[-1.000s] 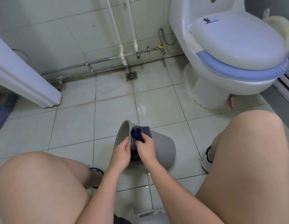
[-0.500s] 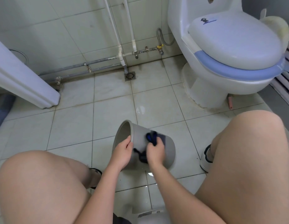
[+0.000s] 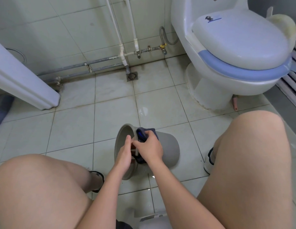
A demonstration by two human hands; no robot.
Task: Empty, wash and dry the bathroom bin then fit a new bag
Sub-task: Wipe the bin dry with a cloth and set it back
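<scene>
Bin [image 3: 167, 146] lies tipped on the floor tiles [image 3: 74, 129], mouth leftward. Left hand [image 3: 124, 154] curls its fingers over the rim; right hand [image 3: 149, 148] pinches a dark cloth [image 3: 144, 133] against the wall beneath its fingertips.

The grey bin [image 3: 167, 146] is lying on its side on the floor [image 3: 77, 129]; the left hand [image 3: 125, 154] is gripping its rim while the right hand [image 3: 149, 148] is pressing a dark cloth [image 3: 141, 133] against it.

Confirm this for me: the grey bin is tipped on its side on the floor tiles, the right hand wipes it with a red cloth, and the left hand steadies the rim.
Not quite: the cloth is dark blue, not red. The head view shows the grey bin tipped on its side on the floor tiles, the right hand gripping that cloth against it, and the left hand at the rim.
</scene>
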